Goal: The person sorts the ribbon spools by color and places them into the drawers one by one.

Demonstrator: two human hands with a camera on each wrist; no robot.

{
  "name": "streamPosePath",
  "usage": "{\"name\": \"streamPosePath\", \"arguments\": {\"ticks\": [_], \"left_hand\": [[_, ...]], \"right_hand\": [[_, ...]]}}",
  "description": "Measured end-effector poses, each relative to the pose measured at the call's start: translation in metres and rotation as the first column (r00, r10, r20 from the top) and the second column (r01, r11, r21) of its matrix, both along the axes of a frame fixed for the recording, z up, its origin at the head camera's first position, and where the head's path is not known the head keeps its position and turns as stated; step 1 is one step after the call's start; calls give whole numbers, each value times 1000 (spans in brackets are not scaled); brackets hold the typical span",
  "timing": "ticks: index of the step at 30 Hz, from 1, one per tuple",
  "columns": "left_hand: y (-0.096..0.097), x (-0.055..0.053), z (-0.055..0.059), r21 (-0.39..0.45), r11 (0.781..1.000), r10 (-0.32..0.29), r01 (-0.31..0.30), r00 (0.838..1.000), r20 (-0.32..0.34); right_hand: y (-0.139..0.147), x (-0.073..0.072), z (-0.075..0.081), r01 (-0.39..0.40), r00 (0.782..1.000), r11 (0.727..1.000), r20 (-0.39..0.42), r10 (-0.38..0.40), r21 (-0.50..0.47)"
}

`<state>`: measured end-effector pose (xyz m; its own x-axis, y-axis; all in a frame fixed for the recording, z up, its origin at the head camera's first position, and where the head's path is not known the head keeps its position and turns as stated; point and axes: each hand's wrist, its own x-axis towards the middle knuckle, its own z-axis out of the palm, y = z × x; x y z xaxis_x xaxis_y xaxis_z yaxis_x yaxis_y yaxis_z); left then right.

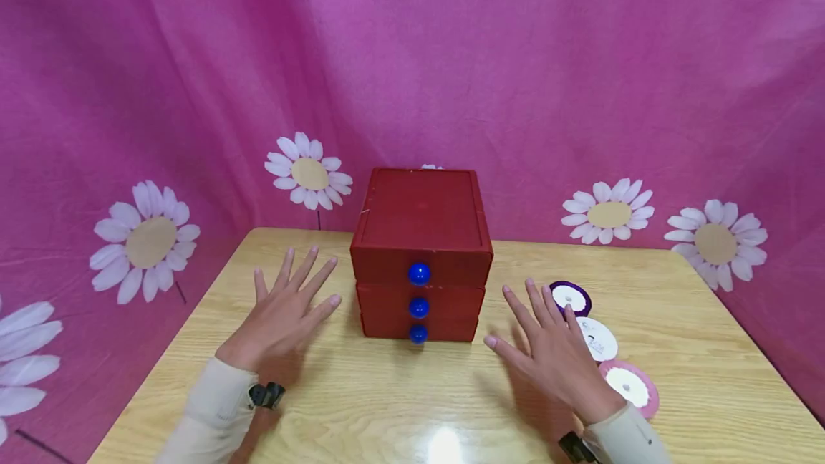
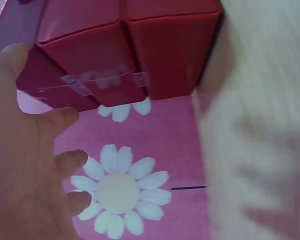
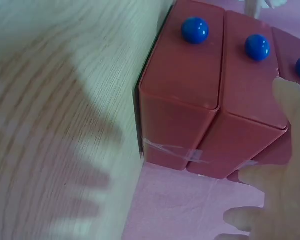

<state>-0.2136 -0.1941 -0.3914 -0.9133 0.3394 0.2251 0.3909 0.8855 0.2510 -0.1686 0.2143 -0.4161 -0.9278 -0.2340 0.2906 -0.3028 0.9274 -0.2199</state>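
A red drawer box with three stacked drawers stands at the back middle of the table, every drawer closed. Each drawer front carries a round blue knob. To the left of the box, my left hand hovers above the table with fingers spread, holding nothing. On the other side, my right hand is likewise spread and holds nothing, apart from the box. Clear tape runs across the side of the box in the left wrist view.
Right of my right hand lie several flat ribbon spools in a row: a purple spool, a white spool and a pink spool. Behind the wooden table hangs a pink cloth with white daisies.
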Motion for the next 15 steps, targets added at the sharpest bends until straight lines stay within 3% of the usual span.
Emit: {"name": "streamPosePath", "arguments": {"ticks": [9, 15], "left_hand": [[-1, -14, 32, 49, 996, -69, 73, 994, -80], [5, -25, 52, 111, 982, -143, 154, 984, -106]], "right_hand": [[1, 10, 17, -32, 998, 999, -47, 30, -29], [-3, 15, 26, -63, 995, 997, -82, 60, -35]]}}
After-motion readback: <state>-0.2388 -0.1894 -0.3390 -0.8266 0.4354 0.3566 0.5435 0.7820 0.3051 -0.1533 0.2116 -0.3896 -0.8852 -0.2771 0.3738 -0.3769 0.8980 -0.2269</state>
